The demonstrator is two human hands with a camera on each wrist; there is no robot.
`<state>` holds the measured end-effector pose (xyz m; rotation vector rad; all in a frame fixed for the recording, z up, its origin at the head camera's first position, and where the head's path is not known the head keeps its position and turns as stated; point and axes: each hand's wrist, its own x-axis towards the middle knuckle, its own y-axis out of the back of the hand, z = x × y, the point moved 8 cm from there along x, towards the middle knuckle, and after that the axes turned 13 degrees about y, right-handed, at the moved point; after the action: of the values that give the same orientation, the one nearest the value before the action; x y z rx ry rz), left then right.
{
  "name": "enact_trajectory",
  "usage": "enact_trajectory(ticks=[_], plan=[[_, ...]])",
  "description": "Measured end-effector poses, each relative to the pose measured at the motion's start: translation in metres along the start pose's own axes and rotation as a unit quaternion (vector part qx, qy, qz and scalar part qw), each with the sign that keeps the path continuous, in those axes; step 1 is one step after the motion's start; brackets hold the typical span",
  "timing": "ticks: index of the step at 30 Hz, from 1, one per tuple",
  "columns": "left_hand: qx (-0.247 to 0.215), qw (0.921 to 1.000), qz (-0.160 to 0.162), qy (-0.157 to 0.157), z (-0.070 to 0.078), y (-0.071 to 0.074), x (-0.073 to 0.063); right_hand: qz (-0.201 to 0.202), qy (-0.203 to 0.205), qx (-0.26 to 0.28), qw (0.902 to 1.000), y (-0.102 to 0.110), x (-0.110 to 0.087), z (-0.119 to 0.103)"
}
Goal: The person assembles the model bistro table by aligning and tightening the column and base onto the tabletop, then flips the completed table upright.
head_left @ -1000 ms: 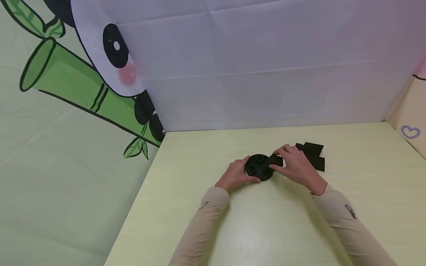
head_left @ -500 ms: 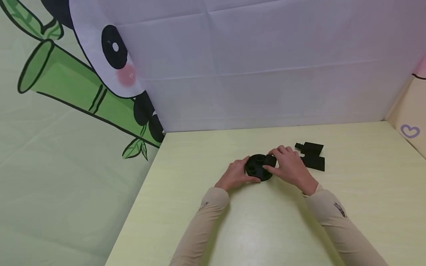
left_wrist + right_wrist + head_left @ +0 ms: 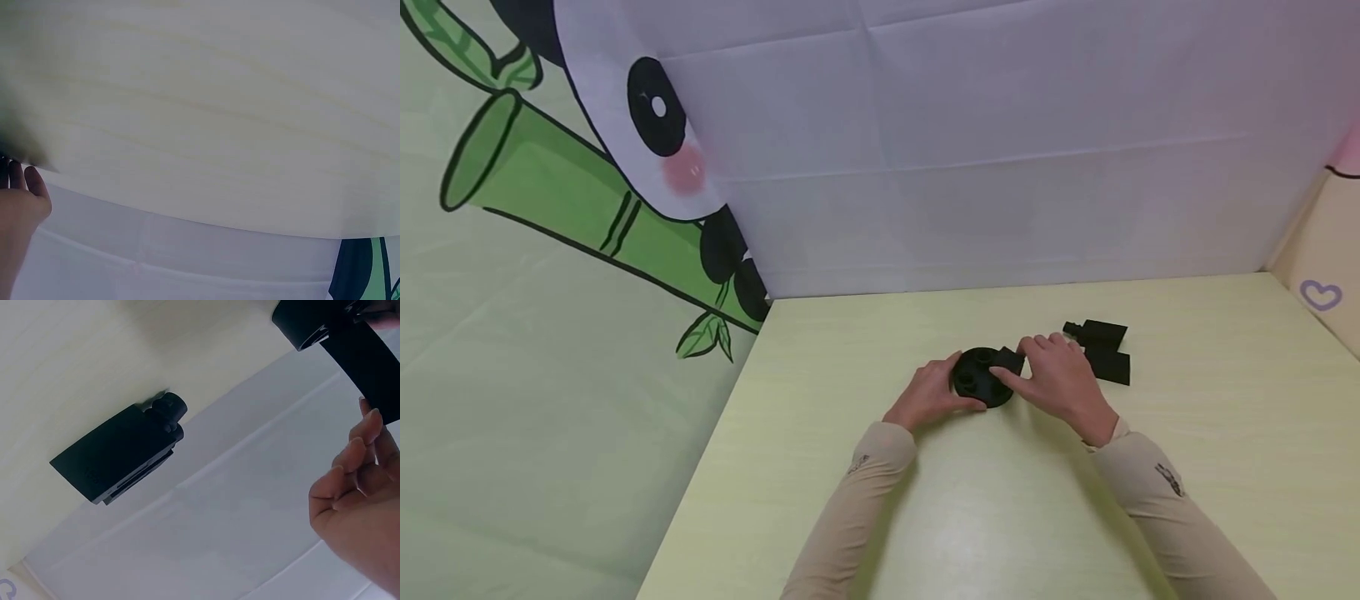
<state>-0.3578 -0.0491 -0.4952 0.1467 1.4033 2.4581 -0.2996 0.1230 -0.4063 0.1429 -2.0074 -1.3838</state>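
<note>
A black round disc (image 3: 973,387) with raised ring-shaped sockets on its top sits on the table. My left hand (image 3: 927,392) grips its left edge, thumb at the near side and fingers at the far side. With thumb and fingers, my right hand (image 3: 1063,379) pinches a black flat block (image 3: 1009,360) over the disc's right part. In the right wrist view this block (image 3: 365,365) joins up to the disc (image 3: 297,325) at its end; the contact point is hidden. The left wrist view shows only part of a hand (image 3: 22,209) at its left edge.
Two similar black blocks lie just right of my right hand, a farther one (image 3: 1105,334) with a knobbed end and a nearer one (image 3: 1108,366). The pale wood table (image 3: 970,517) ends at a cloth backdrop (image 3: 1000,208) behind, with printed cloth at both sides.
My right hand has moved left with its block, over the disc, and the block has since turned at an angle. My left hand and the disc have stayed put.
</note>
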Motion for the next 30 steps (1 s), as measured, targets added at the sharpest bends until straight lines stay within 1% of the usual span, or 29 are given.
enact_trajectory(ticks=[3,6,11,14,18,22,25,27,30], plan=[[0.0,1.0,0.0,0.002,0.0003,-0.0012,-0.0009,-0.008,-0.013,0.001,0.9999,-0.0009,0.0004,0.001],[-0.003,1.0,-0.004,0.005,0.0007,-0.003,-0.0013,-0.022,-0.015,0.007,0.9996,0.0005,-0.0008,0.0011],[0.001,1.0,0.002,0.005,0.0022,-0.0026,-0.0001,-0.016,-0.005,0.005,0.9998,0.0043,-0.0012,0.0002],[0.0,1.0,0.002,0.008,0.0027,-0.0026,0.0005,-0.015,-0.012,0.005,0.9998,0.0045,-0.0005,0.0004],[-0.002,1.0,-0.003,0.008,0.0036,-0.0046,0.0013,-0.031,-0.025,0.011,0.9992,0.0018,-0.0001,0.0023],[0.003,1.0,-0.001,0.009,0.0036,-0.0061,0.003,-0.047,-0.001,0.018,0.9987,-0.0003,0.0016,0.0012],[0.002,1.0,0.0,0.009,0.0037,-0.0063,0.0046,-0.046,0.017,0.019,0.9986,-0.0006,0.0028,0.0011],[0.002,1.0,0.002,0.009,0.0037,-0.0061,0.0054,-0.042,0.018,0.02,0.9987,-0.001,0.0034,0.0024],[0.002,0.9999,0.004,0.01,0.0036,-0.0062,0.0067,-0.041,0.008,0.024,0.9988,-0.0032,0.0043,0.006]])
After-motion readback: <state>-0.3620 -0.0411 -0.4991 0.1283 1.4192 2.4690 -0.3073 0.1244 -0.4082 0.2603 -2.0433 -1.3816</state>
